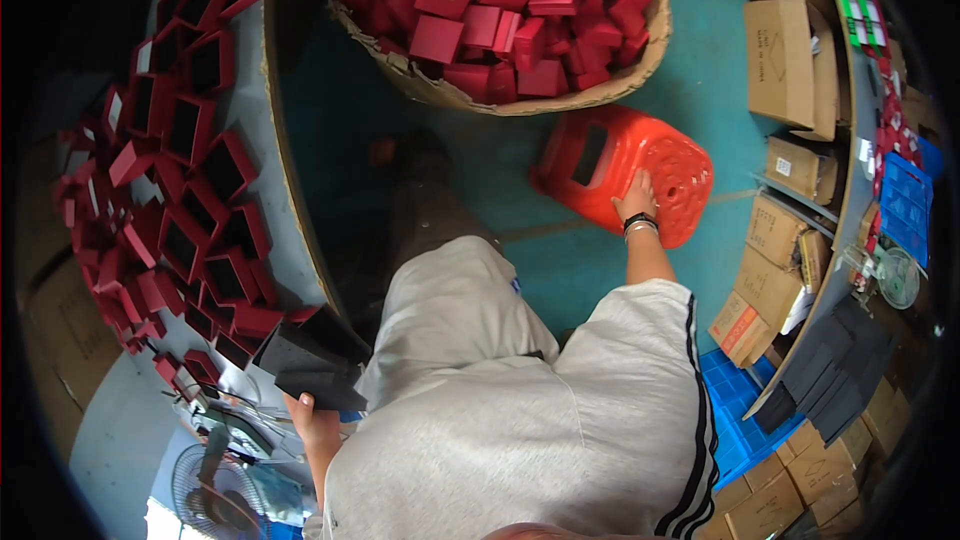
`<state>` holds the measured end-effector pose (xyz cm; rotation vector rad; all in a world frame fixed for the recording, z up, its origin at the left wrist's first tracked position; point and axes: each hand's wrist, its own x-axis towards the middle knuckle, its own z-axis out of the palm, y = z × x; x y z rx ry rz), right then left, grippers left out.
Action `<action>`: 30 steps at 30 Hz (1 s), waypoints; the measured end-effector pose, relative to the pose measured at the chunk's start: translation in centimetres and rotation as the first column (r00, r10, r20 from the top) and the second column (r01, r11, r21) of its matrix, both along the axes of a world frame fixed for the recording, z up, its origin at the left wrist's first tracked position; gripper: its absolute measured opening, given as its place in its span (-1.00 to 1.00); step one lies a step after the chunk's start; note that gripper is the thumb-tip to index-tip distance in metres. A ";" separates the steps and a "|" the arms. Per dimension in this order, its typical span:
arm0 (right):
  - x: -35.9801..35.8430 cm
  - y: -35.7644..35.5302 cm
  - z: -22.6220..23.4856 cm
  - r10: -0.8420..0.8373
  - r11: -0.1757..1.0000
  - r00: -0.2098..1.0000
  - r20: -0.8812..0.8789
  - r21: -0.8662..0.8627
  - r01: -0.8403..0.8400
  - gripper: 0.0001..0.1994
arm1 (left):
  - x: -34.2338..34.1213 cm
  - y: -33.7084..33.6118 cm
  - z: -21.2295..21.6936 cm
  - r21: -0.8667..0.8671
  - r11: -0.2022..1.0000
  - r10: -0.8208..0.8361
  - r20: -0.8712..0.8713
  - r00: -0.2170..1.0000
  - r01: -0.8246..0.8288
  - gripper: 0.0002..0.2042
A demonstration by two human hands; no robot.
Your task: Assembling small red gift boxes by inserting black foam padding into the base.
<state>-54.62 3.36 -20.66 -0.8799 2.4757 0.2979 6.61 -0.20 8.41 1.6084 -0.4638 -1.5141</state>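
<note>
1. Closest to the lens is the person's own body in a grey shirt (500, 410) with dark stripes down its side, filling the lower middle of the head view.
2. The left hand (312, 418) sits low beside that shirt, its fingers closed round the bottom edge of a stack of dark foam pads (310, 360); the stack fans upward from the hand.
3. Just above and beyond the left hand, a grey table (290, 230) carries rows of open red boxes (205, 195) with dark insides, the nearest ones almost touching the pads.
4. The right hand (637, 200) is stretched forward, well apart from the left, fingers spread flat on the perforated seat of an orange plastic stool (625, 172) that lies tipped over on the teal floor (590, 270). A dark band circles that wrist.
5. Past the stool, further from the right hand, a round woven basket (560, 100) is heaped with closed red boxes (500, 10).
6. To the right of the right hand stand shelves of brown cartons (785, 60).
</note>
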 end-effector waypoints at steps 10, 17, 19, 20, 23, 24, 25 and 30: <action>2.5 -9.2 -6.0 0.806 0.025 0.440 0.396 0.720 -0.693 -0.51 | 1.6 -5.8 -1.9 0.164 0.986 0.016 -0.068 0.998 -0.005 -0.18; -2.2 -11.2 -10.0 0.732 -0.081 0.409 0.545 0.666 -0.742 0.00 | 3.0 -7.1 -5.9 0.142 0.990 0.007 -0.109 0.994 0.009 -0.08; -2.5 -9.5 -12.4 0.670 0.014 0.553 0.494 0.737 -0.676 -0.07 | 3.6 -7.7 -7.1 0.239 0.965 -0.071 -0.136 0.988 0.103 -0.08; -2.1 -9.2 -12.8 0.640 -0.013 0.584 0.499 0.767 -0.641 -0.07 | 3.9 -8.3 -7.6 0.236 0.959 -0.099 -0.244 0.965 0.158 -0.08; 0.9 -10.8 -14.6 0.627 -0.091 0.574 0.527 0.781 -0.618 -0.11 | 2.9 -10.0 -9.0 0.237 0.955 -0.121 -0.246 0.962 0.181 -0.08; 2.1 -10.8 -15.2 0.612 -0.122 0.566 0.552 0.773 -0.622 -0.15 | 2.8 -10.0 -8.9 0.217 0.953 -0.148 -0.279 0.949 0.213 -0.09; 2.6 -10.5 -14.9 0.590 -0.145 0.576 0.566 0.776 -0.614 -0.19 | 2.9 -10.0 -8.9 0.219 0.956 -0.130 -0.284 0.950 0.197 -0.09; 12.8 -9.3 -17.1 0.652 -0.160 0.333 0.682 0.553 -0.818 -0.23 | 4.0 -8.3 -8.2 0.223 0.966 -0.072 -0.253 0.965 0.130 -0.08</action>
